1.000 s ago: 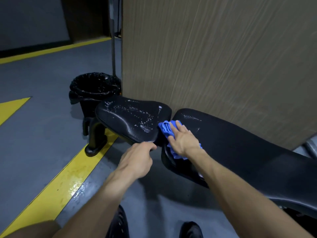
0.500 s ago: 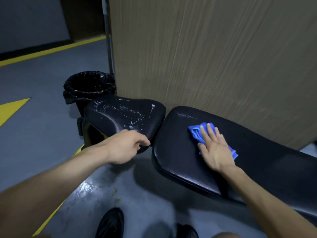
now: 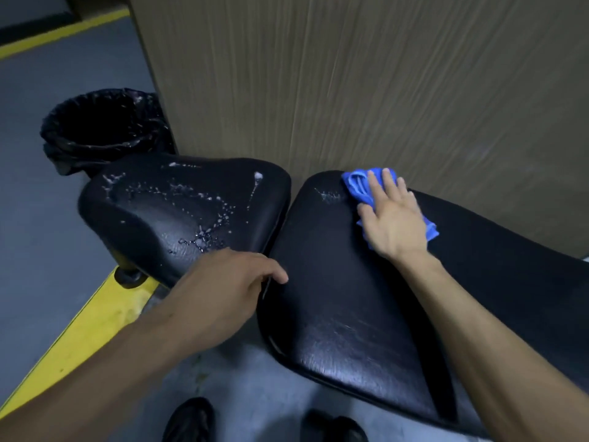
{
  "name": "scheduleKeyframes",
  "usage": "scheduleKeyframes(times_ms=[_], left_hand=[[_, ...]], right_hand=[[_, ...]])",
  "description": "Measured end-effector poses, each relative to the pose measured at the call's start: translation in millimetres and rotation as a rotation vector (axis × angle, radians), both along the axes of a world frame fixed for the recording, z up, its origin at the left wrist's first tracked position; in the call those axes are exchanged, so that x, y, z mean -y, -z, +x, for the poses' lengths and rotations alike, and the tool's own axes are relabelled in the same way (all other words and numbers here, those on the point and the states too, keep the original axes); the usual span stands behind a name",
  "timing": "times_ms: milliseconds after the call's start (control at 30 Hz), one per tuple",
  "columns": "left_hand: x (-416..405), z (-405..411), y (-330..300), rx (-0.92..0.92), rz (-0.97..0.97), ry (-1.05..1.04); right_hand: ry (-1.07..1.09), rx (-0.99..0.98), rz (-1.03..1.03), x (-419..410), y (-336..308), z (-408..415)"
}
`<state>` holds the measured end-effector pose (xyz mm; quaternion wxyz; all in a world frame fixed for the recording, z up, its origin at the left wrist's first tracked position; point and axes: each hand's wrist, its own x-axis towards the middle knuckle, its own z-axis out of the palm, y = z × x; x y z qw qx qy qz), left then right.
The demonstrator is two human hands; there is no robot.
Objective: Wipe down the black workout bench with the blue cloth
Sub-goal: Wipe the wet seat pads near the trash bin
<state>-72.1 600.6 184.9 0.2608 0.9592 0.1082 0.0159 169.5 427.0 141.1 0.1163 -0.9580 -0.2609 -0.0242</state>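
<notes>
Right hand (image 3: 393, 218) lies flat, fingers straight, pressing the crumpled blue microfibre cloth (image 3: 358, 186) onto the far upper corner of the long black padded vinyl back pad (image 3: 334, 314), close against the tan wood-grain wall panel (image 3: 382, 74). Small patch of spray droplets (image 3: 330, 196) sits on that pad just left of the cloth, nearly touching it. Back pad's long axis runs from near the seat gap off to the right and slightly toward the viewer. Left of the gap, the black contoured seat pad (image 3: 165, 202) carries heavy foam and droplets; it lies well left of the cloth hand. Left hand (image 3: 223, 282) rests at the seat's near edge by the gap, fingers loosely curled, holding nothing that I can make out. Judgement: seat pad unwiped; cloth must travel leftward across the gap, right hand carrying. Black bag-lined bin (image 3: 98, 129) stands behind the seat.
</notes>
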Motion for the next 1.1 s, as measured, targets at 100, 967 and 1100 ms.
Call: scheduleKeyframes(times_ms=[100, 967, 1100], left_hand=[[6, -5, 1, -0.027, 0.019, -0.013], [-3, 22, -29, -0.267, 0.196, 0.238], [-14, 26, -30, -0.302, 0.138, 0.279]], right_hand=[[-0.276, -0.026, 0.019, -7, -3, -50], [-0.668, -0.097, 0.046, -11, -9, -8], [-0.268, -0.08, 0.081, -55, -11, 47]])
